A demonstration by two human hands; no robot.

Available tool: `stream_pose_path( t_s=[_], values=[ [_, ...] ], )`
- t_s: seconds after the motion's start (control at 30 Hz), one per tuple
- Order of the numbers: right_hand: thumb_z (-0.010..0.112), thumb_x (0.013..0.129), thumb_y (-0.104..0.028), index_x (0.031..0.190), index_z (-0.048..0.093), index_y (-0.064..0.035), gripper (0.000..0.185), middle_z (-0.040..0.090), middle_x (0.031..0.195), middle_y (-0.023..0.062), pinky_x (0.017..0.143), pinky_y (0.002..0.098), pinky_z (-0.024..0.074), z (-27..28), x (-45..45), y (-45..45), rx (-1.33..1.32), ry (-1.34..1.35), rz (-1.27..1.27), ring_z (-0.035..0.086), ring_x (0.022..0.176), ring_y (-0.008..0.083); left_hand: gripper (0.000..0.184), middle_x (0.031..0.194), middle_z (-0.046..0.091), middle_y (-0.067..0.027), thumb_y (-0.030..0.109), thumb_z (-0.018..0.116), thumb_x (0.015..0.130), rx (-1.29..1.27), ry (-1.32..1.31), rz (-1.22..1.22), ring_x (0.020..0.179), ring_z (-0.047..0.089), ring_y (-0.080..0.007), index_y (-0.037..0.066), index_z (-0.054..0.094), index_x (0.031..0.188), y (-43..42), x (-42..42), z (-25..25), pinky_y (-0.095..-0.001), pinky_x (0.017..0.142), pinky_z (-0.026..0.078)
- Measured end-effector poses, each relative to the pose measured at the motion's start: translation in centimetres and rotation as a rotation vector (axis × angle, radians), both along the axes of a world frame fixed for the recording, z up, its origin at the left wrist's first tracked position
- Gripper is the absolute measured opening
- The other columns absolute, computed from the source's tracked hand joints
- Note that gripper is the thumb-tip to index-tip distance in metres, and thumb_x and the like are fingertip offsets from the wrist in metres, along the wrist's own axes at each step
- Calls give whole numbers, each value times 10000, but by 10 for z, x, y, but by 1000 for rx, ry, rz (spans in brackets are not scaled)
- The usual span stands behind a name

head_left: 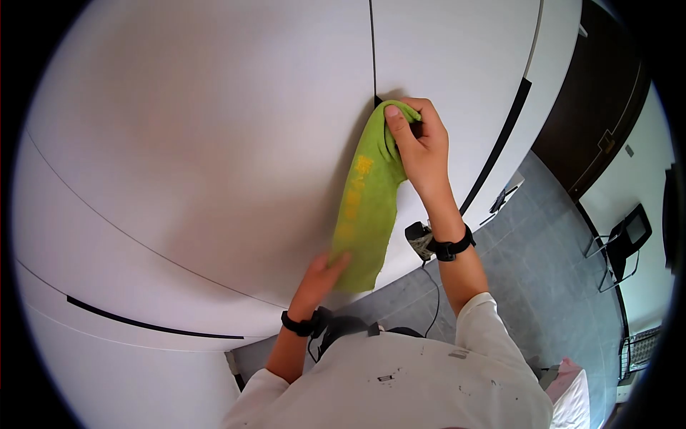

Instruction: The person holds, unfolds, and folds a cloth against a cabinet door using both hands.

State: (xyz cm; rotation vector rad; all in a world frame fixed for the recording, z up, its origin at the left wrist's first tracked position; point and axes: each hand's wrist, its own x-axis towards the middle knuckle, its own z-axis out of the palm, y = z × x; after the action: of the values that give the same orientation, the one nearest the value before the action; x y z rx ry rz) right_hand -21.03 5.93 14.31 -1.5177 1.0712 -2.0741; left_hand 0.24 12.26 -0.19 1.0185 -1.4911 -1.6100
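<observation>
Cloth point(371, 214), one, green, with a line of yellow characters down its length; held up against the front of a white cabinet point(214, 143), over the lower run of a dark upright seam point(373, 50), which it hides. A small black piece point(378, 101) shows just above its top fold; the rest of that piece is covered.

Hands, two. Right hand point(421, 146): closed on the top end, thumb in front, the cloth bunched and folded in the grip. Left hand point(321, 280): blurred, fingers part-spread at the lower left edge; whether it grips or merely touches cannot be told.

Wrist straps, two, black, one per wrist; the right one point(454, 247) has a dark box point(418, 239) beside it. Cable point(437, 300), dark, one clear run below that box.

Black strips, two, long, set in the white fronts: one point(498, 146) right of the right hand, one point(153, 319) at lower left.

Shirt point(400, 379), one, white with black marks, blocking the view of the floor point(543, 236) beneath; floor grey, tiled.

Far right: door point(593, 93), one, dark brown; chair point(629, 232), one, black with metal legs; wire rack point(643, 350), one.
</observation>
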Motion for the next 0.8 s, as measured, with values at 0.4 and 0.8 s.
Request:
stream_pose_path(
  t_s=[0.4, 0.8],
  values=[
    [787, 704, -90, 772, 506, -25, 296, 573, 776, 44, 596, 247, 456, 23, -56, 19, -68, 680, -13, 526, 676, 141, 219, 727, 504, 56, 229, 517, 946, -273, -162, 244, 667, 429, -38, 24, 592, 949, -14, 62, 24, -221, 572, 357],
    [667, 822, -215, 803, 566, -63, 183, 581, 650, 63, 530, 329, 457, 32, -41, 23, -245, 1025, -534, 539, 610, 241, 246, 687, 469, 60, 224, 523, 946, -376, -75, 251, 644, 418, -34, 3, 583, 856, 6, 65, 75, -214, 569, 353]
  ],
)
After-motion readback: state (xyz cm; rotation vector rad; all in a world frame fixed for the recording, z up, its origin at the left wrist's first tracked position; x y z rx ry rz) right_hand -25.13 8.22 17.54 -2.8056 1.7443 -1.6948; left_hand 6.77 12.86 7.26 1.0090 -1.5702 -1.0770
